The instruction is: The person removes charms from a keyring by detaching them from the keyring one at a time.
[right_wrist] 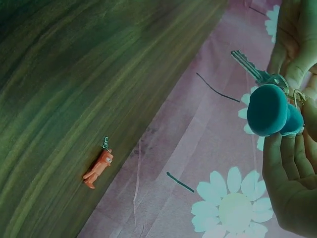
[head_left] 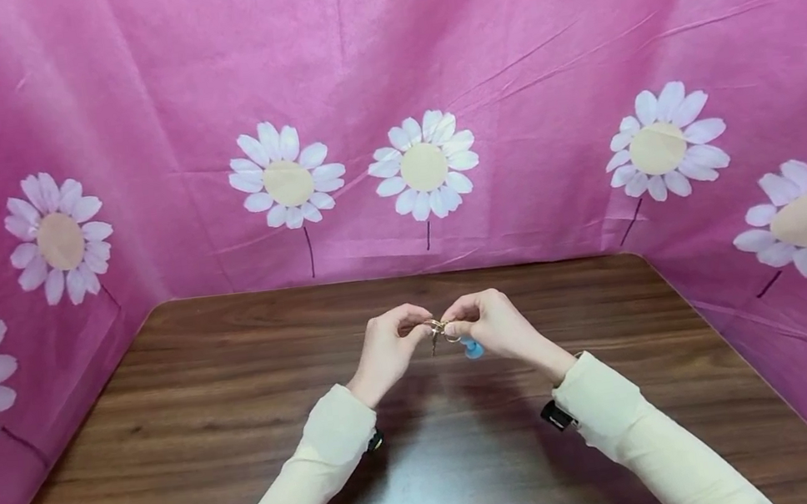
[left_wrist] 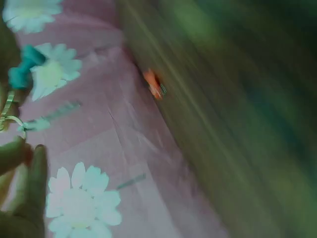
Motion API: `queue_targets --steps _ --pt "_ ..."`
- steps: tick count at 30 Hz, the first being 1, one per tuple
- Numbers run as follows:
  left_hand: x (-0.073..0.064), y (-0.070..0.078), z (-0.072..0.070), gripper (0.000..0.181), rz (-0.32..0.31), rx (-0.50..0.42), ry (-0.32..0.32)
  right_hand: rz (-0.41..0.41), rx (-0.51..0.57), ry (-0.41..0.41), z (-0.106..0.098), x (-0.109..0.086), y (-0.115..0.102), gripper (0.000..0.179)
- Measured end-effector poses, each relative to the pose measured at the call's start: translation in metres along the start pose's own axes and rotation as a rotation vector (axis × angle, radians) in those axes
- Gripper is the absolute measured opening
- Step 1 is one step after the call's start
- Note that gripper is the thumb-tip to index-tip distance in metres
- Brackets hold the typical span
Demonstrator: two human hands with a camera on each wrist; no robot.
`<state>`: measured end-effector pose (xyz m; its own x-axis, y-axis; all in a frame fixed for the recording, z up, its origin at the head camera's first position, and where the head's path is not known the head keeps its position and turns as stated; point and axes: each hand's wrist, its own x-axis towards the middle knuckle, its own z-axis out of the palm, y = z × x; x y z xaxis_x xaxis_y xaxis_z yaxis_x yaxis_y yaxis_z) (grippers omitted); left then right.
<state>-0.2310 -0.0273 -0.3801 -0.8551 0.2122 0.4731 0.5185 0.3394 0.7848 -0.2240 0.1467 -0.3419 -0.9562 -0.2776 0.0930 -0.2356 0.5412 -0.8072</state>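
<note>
Both hands meet above the table at a gold key ring [head_left: 445, 330] in the head view. My left hand [head_left: 387, 340] pinches the ring at its left side, where a metal key [right_wrist: 246, 66] hangs from it. From the other side, my right hand [head_left: 495, 320] pinches the ring between thumb and fingers. A rounded blue charm [right_wrist: 267, 110], narrower in the middle, dangles below the right hand. In the left wrist view the key looks blurred beside the left fingertips [left_wrist: 39, 153]. Exactly where each fingertip sits on the ring is partly hidden.
An orange figure keychain [right_wrist: 99, 167] with a short chain lies near the edge of the brown wooden table [head_left: 222, 375]. Pink cloth [head_left: 496, 22] with white daisies surrounds the table's back and sides.
</note>
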Motion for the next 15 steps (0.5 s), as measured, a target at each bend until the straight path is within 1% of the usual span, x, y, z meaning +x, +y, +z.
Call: queue_targets --steps 6,10,12,13,15 --pt "0.0036 0.0068 -0.0006 0.010 0.282 0.242 0.057 0.056 0.011 -0.009 -0.0039 0.0020 -0.0005 0.006" --pt "0.0046 0.0098 -0.0011 0.005 0.473 0.434 0.073 0.064 0.010 0.002 -0.0051 0.0011 0.0007 0.007" --pt "0.0052 0.0088 -0.0003 0.003 0.532 0.501 0.064 0.057 -0.006 0.019 -0.0054 0.0002 0.0017 0.007" --pt "0.0054 0.0082 0.0003 0.003 0.546 0.517 0.058 0.058 -0.012 0.028 -0.0054 -0.0003 0.0022 0.006" --pt "0.0060 0.0054 0.0024 0.004 0.541 0.517 0.038 0.067 -0.014 0.036 -0.0055 -0.0014 0.0044 0.007"
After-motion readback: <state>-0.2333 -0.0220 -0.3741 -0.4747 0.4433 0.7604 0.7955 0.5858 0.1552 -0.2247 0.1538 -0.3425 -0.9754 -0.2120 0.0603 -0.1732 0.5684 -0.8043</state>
